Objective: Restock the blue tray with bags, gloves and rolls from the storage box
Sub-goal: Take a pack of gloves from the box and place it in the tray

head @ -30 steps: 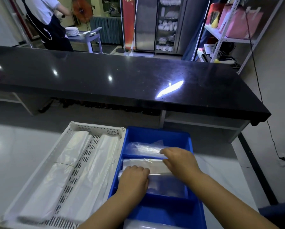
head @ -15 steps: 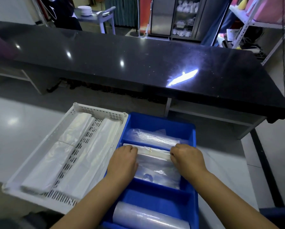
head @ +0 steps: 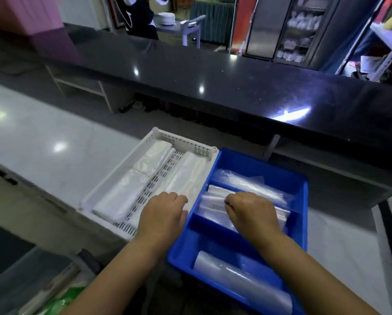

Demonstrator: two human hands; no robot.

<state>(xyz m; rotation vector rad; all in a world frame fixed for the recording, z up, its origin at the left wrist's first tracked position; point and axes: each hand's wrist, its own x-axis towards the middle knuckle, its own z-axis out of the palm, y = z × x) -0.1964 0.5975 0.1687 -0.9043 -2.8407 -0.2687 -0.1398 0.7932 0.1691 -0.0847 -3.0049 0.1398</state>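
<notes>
Both hands are low over the work here. The deep blue plastic divided tray (head: 302, 201) sits on the pale counter, touching the white perforated plastic basket (head: 158, 137) on its left, which holds flat folded white plastic bags (head: 122, 196). The right hand (head: 252, 212) is inside the tray's middle compartment, fingers curled down onto the stack of clear plastic packets (head: 215, 201), apparently pinching the top edge, though the knuckles hide the fingertips, so I cannot tell for sure. The left hand (head: 163, 212) hovers over the seam between basket and tray, fingers bent loosely, holding nothing that shows.

The far compartment has a crinkled clear bag bundle (head: 247, 181); the near one has a clear film roll (head: 242, 280) lying on its side.

The step looks like seating the packets square in their slot. To do it well, press flat with both palms, push the stack against the divider so no corners ride up over it, and keep slippery film from sliding toward the far bundle. The storage box edge (head: 54, 289) waits at lower left.
</notes>
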